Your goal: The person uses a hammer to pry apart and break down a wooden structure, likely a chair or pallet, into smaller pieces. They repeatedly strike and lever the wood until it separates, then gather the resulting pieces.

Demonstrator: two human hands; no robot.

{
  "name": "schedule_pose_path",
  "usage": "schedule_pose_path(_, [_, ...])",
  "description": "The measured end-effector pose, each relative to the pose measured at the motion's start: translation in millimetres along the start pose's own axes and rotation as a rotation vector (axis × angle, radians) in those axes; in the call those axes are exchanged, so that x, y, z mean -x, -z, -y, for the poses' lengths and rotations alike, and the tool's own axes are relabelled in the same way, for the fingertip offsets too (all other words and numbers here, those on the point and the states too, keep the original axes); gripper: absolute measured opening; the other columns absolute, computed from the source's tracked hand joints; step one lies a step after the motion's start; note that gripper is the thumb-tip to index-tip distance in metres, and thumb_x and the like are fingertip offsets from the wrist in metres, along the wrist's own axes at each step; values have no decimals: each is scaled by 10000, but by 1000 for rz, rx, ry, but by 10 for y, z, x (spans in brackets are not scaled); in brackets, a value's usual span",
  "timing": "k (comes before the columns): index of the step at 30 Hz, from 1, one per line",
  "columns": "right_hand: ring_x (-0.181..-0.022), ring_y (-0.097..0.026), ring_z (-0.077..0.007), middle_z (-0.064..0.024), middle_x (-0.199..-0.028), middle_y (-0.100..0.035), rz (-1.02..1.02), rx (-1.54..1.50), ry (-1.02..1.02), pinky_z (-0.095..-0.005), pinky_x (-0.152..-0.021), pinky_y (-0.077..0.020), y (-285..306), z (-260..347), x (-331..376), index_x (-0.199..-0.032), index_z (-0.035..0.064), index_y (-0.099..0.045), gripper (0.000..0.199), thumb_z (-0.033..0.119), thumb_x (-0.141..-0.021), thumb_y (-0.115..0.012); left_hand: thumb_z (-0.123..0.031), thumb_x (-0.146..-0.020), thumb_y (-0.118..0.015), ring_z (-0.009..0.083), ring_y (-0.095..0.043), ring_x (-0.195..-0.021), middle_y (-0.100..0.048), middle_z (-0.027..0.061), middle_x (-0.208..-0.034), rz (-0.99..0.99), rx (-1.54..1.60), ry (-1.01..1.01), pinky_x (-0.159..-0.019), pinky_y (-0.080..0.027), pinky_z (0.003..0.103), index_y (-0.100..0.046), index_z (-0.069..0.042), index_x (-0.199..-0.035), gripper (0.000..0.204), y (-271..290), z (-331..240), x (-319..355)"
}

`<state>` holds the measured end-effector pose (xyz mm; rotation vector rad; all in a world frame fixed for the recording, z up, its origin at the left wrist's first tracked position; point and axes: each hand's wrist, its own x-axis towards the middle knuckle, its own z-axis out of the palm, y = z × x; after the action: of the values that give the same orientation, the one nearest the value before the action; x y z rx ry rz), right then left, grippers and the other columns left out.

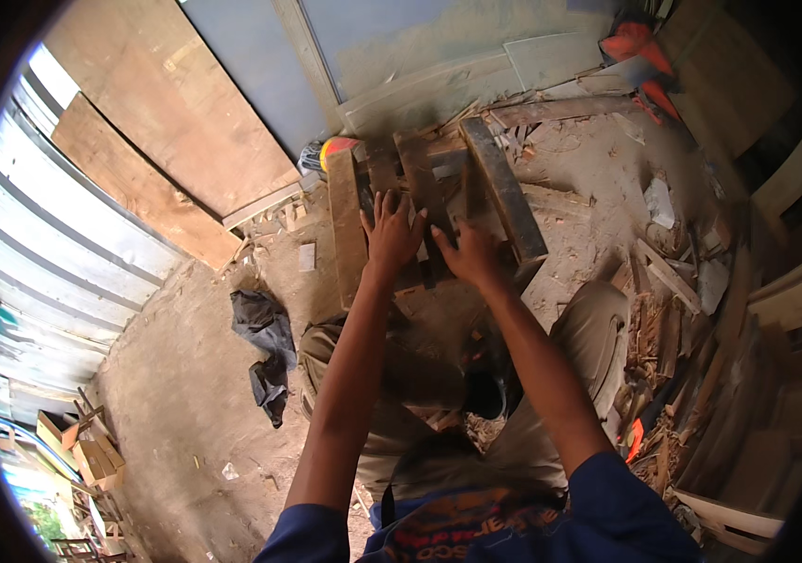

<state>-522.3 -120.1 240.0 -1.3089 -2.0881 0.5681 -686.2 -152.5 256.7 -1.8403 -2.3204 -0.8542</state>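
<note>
In front of me stands a crate-like frame of worn dark wood [504,192], with thick side boards and slats between them. My left hand [393,230] lies on the slats [384,169] with its fingers spread. Close to it on the right, my right hand [471,253] rests at the edge of the middle slat [423,178], two of its digits stretched apart. The other fingers of that hand are partly hidden. Neither hand shows anything held. The frame's lower part is in shadow between my knees.
A dark cloth [265,342] lies on the dirt floor at the left. Wood scraps [659,328] are heaped to my right. Plywood sheets [166,84] lean at the back left beside a corrugated metal wall [54,244]. A yellow and orange object [335,148] sits behind the frame.
</note>
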Motion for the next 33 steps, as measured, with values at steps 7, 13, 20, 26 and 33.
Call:
schedule_pose_path(7, [-1139, -629, -380, -229, -1099, -704, 131, -160, -67, -554, -1127, -239, -43, -215, -5, -1344, -2, -589, 725, 608, -966, -495, -410, -960, -604, 366, -310, -1476, -382, 195, -1562, 5, 161, -26, -1162, -248, 575, -624, -106, -1351, 495, -210, 36, -72])
schedule_pose_path(13, [-1150, -623, -366, -197, -1092, -708, 136, -171, -63, -550, -1128, -205, -48, -195, -10, -1330, -8, -601, 697, 584, -987, -467, -414, -956, -609, 364, -310, -1477, -380, 184, -1568, -17, 185, -50, -1151, -275, 558, -660, -125, -1315, 463, -240, 99, -102])
schedule_pose_path(20, [-1101, -634, -385, -204, -1067, -707, 72, -182, -18, -535, -1070, -309, -16, -214, 12, -1289, -28, -622, 663, 549, -980, -515, -430, -961, -596, 360, -294, -1487, -366, 175, -1582, 9, 202, -37, -1154, -275, 560, -673, -139, -1303, 456, -234, 77, -90])
schedule_pose_path(26, [-1052, -653, -408, -207, -1064, -707, 11, -166, -17, -479, -976, -452, -46, -216, 17, -1256, 31, -654, 584, 529, -970, -547, -434, -966, -588, 361, -286, -1491, -358, 168, -1588, 5, 211, -44, -1159, -283, 551, -679, -150, -1294, 444, -244, 118, -99])
schedule_pose_path(33, [-1098, -646, -375, -212, -1095, -701, 125, -227, -84, -494, -1019, -424, 71, -149, -8, -1237, 40, -661, 570, 529, -972, -536, -394, -956, -616, 388, -352, -1451, -416, 225, -1535, -22, 171, -48, -1174, -308, 459, -672, -119, -1304, 447, -193, 68, -92])
